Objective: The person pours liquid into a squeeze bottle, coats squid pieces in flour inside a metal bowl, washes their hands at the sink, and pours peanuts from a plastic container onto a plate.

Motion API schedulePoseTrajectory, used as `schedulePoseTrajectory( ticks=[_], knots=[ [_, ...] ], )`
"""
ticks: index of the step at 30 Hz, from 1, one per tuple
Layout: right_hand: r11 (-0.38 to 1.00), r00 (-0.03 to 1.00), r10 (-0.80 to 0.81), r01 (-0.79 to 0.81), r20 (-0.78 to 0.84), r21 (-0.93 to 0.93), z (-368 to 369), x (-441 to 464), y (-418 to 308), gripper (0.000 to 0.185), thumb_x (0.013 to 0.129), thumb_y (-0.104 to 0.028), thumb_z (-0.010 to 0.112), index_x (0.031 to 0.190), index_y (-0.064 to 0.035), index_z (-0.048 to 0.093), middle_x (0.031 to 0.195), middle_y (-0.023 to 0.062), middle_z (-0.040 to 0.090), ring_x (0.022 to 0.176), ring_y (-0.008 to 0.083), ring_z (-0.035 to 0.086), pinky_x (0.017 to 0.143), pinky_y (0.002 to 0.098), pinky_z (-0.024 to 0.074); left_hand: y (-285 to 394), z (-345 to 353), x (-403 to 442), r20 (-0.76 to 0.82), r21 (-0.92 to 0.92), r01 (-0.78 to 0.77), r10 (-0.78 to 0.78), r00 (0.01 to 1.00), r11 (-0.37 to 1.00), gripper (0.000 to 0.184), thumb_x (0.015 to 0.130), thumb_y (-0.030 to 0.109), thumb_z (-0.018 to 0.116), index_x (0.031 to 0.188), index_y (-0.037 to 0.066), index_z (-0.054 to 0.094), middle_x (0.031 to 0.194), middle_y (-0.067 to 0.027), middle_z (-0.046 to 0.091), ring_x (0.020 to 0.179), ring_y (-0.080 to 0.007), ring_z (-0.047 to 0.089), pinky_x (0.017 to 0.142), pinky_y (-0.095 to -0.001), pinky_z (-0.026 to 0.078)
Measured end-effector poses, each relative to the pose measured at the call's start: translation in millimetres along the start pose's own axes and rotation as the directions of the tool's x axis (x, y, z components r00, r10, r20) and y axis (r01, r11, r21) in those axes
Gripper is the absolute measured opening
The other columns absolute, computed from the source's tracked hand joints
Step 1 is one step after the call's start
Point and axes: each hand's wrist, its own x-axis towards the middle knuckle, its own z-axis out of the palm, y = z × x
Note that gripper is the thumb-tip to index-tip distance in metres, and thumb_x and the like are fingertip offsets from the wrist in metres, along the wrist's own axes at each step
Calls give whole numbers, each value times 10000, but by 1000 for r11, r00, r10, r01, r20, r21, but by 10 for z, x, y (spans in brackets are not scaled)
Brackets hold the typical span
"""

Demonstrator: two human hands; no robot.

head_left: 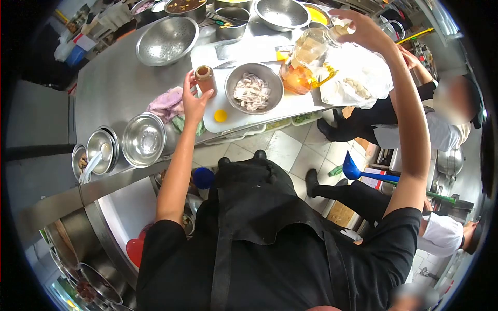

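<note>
My left hand (pixel 194 98) is wrapped round a small open jar (pixel 206 82) with brown contents, held upright at the left edge of the white cutting board (pixel 236 120). A round yellow lid (pixel 220 115) lies on the board below it. To the right stands a steel bowl (pixel 232 96) of pale sliced strips (pixel 252 92), perhaps squid or meat. My right hand (pixel 359 30) curves its fingers round the top of a large clear plastic bottle (pixel 310 47). Against that stands a container of orange liquid (pixel 298 79) with a yellow handle.
A white plastic bag (pixel 358 78) sits right of the bottles. A knife (pixel 225 64) lies behind the bowl. Colander (pixel 167 41), pots and a cloth (pixel 167 103) surround the board. Steel bowls (pixel 144 140) stand at left. Co-workers are on the right, near a blue ladle (pixel 353 168).
</note>
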Motion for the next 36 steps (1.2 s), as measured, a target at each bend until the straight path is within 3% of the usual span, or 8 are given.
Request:
schedulePoseTrajectory(
  ticks=[4,9,12,16,18,27,30,36],
  knots=[
    [866,850,485,-436,203,-244,43,145,-41,420,697,-297,714,1054,-93,628,861,139,644,718,209,617,667,334,486,-37,14,13,8,16,8,-8,1000,1000,789,641,133,741,1322,78,345,1191,-98,500,1074,-215,485,884,-400,399],
    [978,982,188,-187,-3,98,-89,46,66,402,680,-87,700,1072,-108,611,906,123,648,730,198,611,683,312,488,-220,75,92,32,-22,-9,9,999,1000,691,660,90,726,1278,52,418,1146,-111,560,1016,-212,552,862,-357,440],
    [941,952,307,-304,4,148,-227,129,-473,438,674,-26,675,1096,-121,606,985,56,645,779,149,593,677,272,474,-257,53,143,-2,95,-108,109,994,990,654,648,84,740,1239,28,465,1067,-149,610,930,-231,606,808,-331,485],
    [926,989,-127,146,-78,347,77,190,-1388,408,692,-26,689,1082,-117,613,1080,28,616,853,145,576,672,255,458,212,1,61,-4,144,-56,57,998,988,647,640,104,749,1219,12,477,1032,-178,615,931,-255,612,802,-332,489],
    [920,981,-182,193,-62,341,355,298,-1639,429,727,-57,656,1145,-107,570,1065,86,613,901,226,610,784,338,490,402,-19,12,68,146,-65,56,996,987,619,659,89,731,1219,29,473,1053,-98,613,931,-187,595,826,-313,463],
    [823,867,-498,476,-12,309,425,675,-2088,426,626,-2,709,1039,-50,616,1036,117,614,916,297,589,790,341,480,1184,-119,-206,59,88,-219,215,975,972,621,643,101,717,1212,3,489,1025,-137,623,904,-202,607,848,-338,474],
    [828,853,-510,453,112,330,276,680,-2216,412,632,-11,713,1031,-40,614,984,121,620,903,301,592,775,359,475,1339,-187,-232,34,94,-155,153,988,983,588,612,71,766,1147,9,531,1004,-173,619,908,-278,616,793,-333,482],
    [844,859,-502,462,99,273,199,699,-2430,349,642,-131,742,954,-20,631,833,143,628,789,343,597,707,363,478,1419,-236,-333,2,131,-167,168,986,977,589,639,58,714,1190,26,510,914,-93,618,843,-186,594,815,-331,479]
  ],
)
